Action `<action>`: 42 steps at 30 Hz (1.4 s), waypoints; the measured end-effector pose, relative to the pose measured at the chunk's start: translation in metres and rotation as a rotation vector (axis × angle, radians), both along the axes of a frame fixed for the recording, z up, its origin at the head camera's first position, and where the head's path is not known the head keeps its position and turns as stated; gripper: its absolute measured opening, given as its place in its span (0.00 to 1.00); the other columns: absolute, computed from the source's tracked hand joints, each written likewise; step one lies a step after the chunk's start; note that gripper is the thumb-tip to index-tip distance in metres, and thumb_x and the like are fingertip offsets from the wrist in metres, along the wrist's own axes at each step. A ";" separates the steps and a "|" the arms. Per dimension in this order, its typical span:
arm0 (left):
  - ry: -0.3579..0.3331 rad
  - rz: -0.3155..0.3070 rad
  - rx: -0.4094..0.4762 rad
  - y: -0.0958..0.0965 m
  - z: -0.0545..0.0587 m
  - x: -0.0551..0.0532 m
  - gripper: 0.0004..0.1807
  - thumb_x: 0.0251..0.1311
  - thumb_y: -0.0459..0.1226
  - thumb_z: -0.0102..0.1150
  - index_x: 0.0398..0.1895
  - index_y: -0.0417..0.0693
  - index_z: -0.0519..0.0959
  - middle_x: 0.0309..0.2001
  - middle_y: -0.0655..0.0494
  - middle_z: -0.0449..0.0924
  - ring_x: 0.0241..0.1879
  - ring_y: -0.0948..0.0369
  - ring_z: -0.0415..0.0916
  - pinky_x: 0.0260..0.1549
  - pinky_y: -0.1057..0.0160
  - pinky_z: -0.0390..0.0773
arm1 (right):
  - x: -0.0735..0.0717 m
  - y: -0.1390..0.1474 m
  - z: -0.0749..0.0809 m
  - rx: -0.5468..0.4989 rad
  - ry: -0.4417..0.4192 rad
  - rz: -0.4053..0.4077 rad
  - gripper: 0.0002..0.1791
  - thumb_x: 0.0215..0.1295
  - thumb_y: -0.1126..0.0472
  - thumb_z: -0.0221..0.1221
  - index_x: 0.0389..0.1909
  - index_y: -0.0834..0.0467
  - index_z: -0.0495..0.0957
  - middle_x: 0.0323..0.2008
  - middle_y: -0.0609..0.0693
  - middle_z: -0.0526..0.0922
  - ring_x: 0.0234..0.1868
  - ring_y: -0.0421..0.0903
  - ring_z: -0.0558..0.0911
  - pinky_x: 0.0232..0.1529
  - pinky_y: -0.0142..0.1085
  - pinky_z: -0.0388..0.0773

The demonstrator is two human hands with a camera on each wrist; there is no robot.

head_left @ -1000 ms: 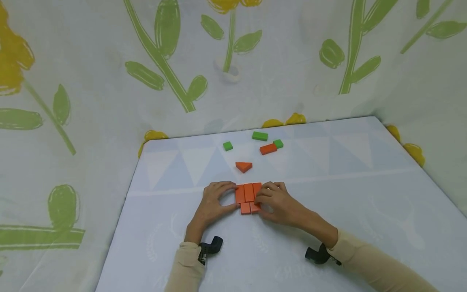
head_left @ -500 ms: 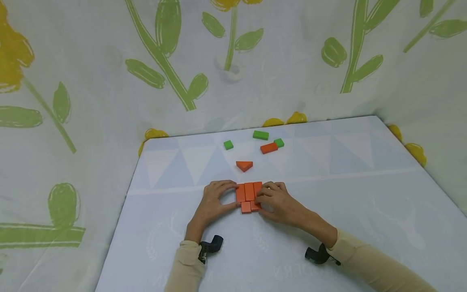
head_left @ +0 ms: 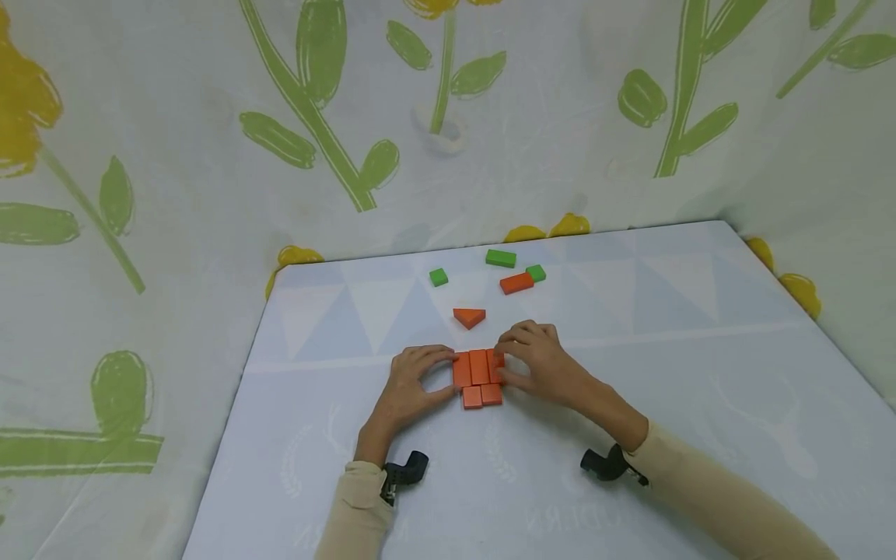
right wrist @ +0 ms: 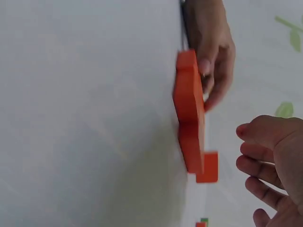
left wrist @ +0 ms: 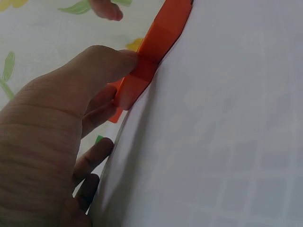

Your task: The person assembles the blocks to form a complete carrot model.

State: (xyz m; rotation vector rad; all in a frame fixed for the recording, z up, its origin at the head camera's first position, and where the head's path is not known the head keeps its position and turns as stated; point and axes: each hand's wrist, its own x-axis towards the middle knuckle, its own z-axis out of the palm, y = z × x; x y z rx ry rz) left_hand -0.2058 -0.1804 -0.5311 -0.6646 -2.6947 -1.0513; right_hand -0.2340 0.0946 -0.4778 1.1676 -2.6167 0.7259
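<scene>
In the head view, three long orange blocks stand side by side, with two small orange blocks (head_left: 472, 398) against their near ends. My left hand (head_left: 411, 383) holds the leftmost long block (head_left: 461, 370) between thumb and fingers at its two ends. The left wrist view shows the left thumb (left wrist: 109, 66) on the orange side face. My right hand (head_left: 542, 362) is beside the rightmost long block (head_left: 493, 369), its fingertips partly covering that block from above. In the right wrist view, the right hand's fingers (right wrist: 265, 137) are loosely bent, apart from the blocks, with nothing between them.
Beyond the group lies an orange triangular block (head_left: 469, 317). Farther back are an orange rectangular block (head_left: 516, 284) touching a small green block (head_left: 537, 272), a long green block (head_left: 501, 258) and another small green block (head_left: 438, 277). The table's back edge meets a flower-patterned cloth (head_left: 532, 140).
My right hand has moved up and away from the right-hand small block, which is now fully visible. My left hand stays where it was, and the blocks have not visibly shifted.
</scene>
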 end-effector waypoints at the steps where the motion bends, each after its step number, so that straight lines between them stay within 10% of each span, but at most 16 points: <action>1: 0.001 0.002 -0.001 0.000 0.000 0.000 0.25 0.56 0.50 0.71 0.58 0.60 0.81 0.60 0.65 0.77 0.61 0.57 0.68 0.62 0.41 0.60 | -0.006 -0.001 0.002 0.001 -0.004 -0.024 0.13 0.57 0.59 0.72 0.43 0.55 0.85 0.46 0.47 0.82 0.54 0.48 0.73 0.52 0.49 0.63; 12: -0.015 -0.003 0.021 0.000 -0.001 0.001 0.26 0.56 0.50 0.71 0.59 0.61 0.81 0.61 0.64 0.77 0.61 0.57 0.68 0.63 0.42 0.59 | -0.078 0.008 0.014 0.033 0.005 -0.266 0.17 0.62 0.58 0.69 0.50 0.59 0.83 0.52 0.55 0.81 0.55 0.55 0.72 0.51 0.56 0.62; 22: -0.007 0.001 0.016 -0.001 -0.001 0.002 0.25 0.56 0.49 0.71 0.58 0.61 0.81 0.60 0.65 0.76 0.61 0.58 0.67 0.63 0.42 0.59 | -0.126 0.021 0.008 0.161 -0.159 -0.363 0.23 0.64 0.63 0.64 0.60 0.60 0.78 0.61 0.57 0.78 0.65 0.58 0.65 0.58 0.60 0.55; 42: -0.019 0.002 -0.004 -0.001 0.001 0.003 0.25 0.57 0.50 0.70 0.59 0.61 0.80 0.61 0.65 0.76 0.62 0.58 0.66 0.63 0.44 0.59 | -0.123 0.030 0.008 0.156 -0.223 -0.352 0.15 0.58 0.58 0.70 0.45 0.59 0.84 0.48 0.56 0.84 0.59 0.58 0.67 0.60 0.61 0.51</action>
